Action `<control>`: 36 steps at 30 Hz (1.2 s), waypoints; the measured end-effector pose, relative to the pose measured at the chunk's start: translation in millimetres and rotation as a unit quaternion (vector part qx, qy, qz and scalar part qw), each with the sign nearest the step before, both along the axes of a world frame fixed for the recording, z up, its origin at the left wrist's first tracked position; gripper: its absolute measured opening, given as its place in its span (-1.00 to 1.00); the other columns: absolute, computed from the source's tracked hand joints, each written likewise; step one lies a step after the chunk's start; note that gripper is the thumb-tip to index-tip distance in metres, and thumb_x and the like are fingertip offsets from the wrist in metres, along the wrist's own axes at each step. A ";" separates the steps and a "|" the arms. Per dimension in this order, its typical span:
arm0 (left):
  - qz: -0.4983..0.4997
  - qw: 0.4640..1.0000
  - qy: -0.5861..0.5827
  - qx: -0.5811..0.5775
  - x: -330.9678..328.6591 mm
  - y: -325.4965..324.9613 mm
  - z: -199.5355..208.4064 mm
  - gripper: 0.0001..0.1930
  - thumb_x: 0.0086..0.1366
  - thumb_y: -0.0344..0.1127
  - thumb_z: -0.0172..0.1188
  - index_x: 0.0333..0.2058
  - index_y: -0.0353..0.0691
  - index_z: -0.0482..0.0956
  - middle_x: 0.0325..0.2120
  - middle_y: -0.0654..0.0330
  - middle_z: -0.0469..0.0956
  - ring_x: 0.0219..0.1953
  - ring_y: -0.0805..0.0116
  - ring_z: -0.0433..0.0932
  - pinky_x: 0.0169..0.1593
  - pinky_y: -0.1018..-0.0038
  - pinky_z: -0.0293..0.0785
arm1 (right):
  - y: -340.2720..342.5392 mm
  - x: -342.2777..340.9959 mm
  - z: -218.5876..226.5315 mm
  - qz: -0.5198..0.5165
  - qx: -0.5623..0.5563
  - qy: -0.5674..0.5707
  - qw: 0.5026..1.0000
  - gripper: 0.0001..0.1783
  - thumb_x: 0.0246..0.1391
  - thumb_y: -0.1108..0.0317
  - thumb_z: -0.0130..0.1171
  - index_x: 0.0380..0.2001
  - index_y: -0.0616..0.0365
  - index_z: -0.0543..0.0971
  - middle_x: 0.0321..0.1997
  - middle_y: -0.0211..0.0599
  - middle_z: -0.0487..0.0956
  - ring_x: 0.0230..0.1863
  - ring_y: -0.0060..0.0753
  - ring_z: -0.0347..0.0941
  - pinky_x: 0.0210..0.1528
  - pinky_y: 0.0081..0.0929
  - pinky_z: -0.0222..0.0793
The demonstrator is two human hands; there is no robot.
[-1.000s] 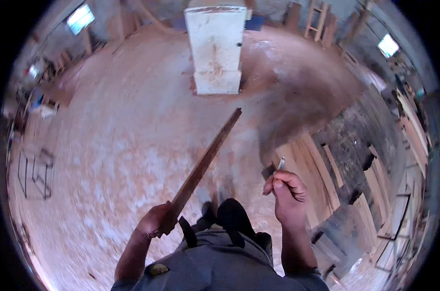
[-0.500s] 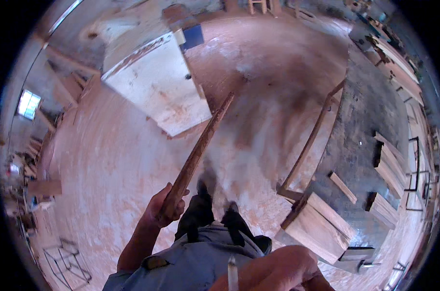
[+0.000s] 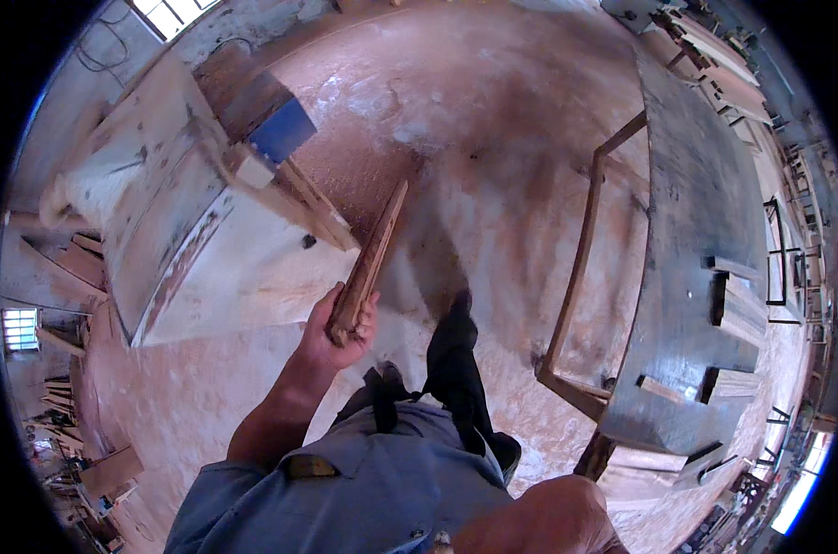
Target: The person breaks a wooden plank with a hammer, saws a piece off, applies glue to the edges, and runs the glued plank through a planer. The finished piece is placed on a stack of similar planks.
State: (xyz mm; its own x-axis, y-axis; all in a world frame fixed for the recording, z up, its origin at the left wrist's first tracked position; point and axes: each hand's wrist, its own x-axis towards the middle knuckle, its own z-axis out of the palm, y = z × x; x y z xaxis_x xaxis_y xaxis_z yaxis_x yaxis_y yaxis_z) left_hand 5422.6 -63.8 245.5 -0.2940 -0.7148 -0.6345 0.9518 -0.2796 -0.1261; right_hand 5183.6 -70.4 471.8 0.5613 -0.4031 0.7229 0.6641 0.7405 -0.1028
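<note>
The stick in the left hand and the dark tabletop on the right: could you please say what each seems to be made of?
The stick looks like raw, unfinished wood: reddish-brown, rough and matte. The tabletop looks like dark grey board, dull and scuffed, on a wooden frame; painted wood or metal sheet, hard to tell.

Head-worn fisheye, steeply downward

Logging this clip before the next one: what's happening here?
A person stands on a sawdust-covered workshop floor, holding a long wooden strip by its near end in the left hand, with the far end pointing away toward a large pale machine table. The right hand is close under the camera at the lower edge; what it holds cannot be made out. A dark workbench with wood blocks on it stands to the right.
</note>
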 end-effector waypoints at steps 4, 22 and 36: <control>0.035 0.999 0.029 -0.014 27.0 -78.9 -12.6 -0.49 0.33 0.05 -0.09 -0.14 -0.39 0.44 -0.46 0.14 0.55 -0.48 0.31 0.52 -0.43 0.46 0.49 | -102.6 31.4 -4.8 0.059 0.010 0.024 0.998 0.21 -0.13 -0.37 0.13 0.34 0.26 -0.08 0.32 0.49 -0.10 0.31 0.60 -0.17 0.16 0.59 -0.20; 0.267 0.959 0.092 0.028 178.4 -409.3 -33.5 -0.54 0.28 0.14 -0.05 -0.27 -0.22 0.40 -0.54 0.27 0.41 -0.59 0.44 0.39 -0.58 0.57 0.38 | -660.2 263.3 -92.4 -0.092 -0.296 0.545 0.779 -0.07 0.05 -0.29 0.02 0.24 0.23 0.16 -0.08 0.04 0.52 -0.16 -0.10 0.51 -0.15 -0.23 0.43; 0.587 0.808 0.043 0.016 331.4 -591.5 -48.1 -0.51 0.28 -0.05 -0.03 -0.05 -0.42 0.26 -0.39 0.18 0.38 -0.42 0.42 0.38 -0.48 0.59 0.41 | -993.0 479.0 -226.1 0.071 -0.389 0.736 0.549 -0.52 0.24 0.24 -0.03 0.12 0.33 0.29 -0.18 -0.08 0.57 -0.29 -0.33 0.52 -0.24 -0.43 0.47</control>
State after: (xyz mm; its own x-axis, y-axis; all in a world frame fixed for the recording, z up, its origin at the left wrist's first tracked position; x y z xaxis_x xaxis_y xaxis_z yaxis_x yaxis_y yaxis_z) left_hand 5754.0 -655.3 197.4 0.5310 -0.5167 -0.6716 0.5467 0.8145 -0.1943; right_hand 5662.6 -1063.4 245.7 0.7535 -0.1698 -0.6352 -0.6227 0.1256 -0.7723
